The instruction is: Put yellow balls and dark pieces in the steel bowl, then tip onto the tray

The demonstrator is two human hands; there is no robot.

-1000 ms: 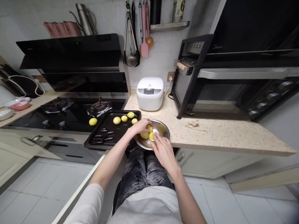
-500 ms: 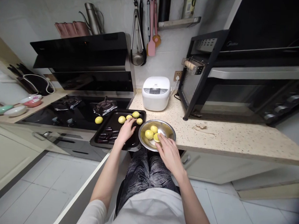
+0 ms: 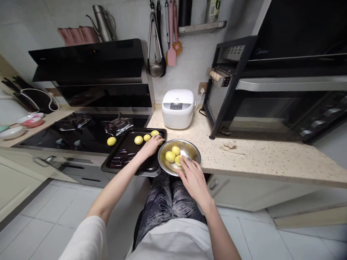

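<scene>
My left hand (image 3: 151,146) reaches over the right edge of a black baking tray (image 3: 137,172), its fingers bent round a lemon (image 3: 160,141) that they largely cover. Several more lemons lie along the tray's far side, among them one lemon (image 3: 139,140) near the middle. Small dark purple eggplants (image 3: 122,155) rest in the tray's left part. Inside a steel bowl (image 3: 196,151) beside the tray are three lemons. The fingers of my right hand (image 3: 193,180) curl onto the nearest lemon (image 3: 178,159) there, hiding part of it.
A single lemon (image 3: 111,141) sits on the black gas stove (image 3: 89,139) left of the tray. Behind the bowl stands a white rice cooker (image 3: 178,109). A dark rack (image 3: 220,105) with a large oven (image 3: 266,115) occupies the right side of the counter (image 3: 270,161).
My left hand has moved right across the tray, onto the lemon at its right edge. My right hand stays at the lemon in the bowl. The view has shifted slightly.
</scene>
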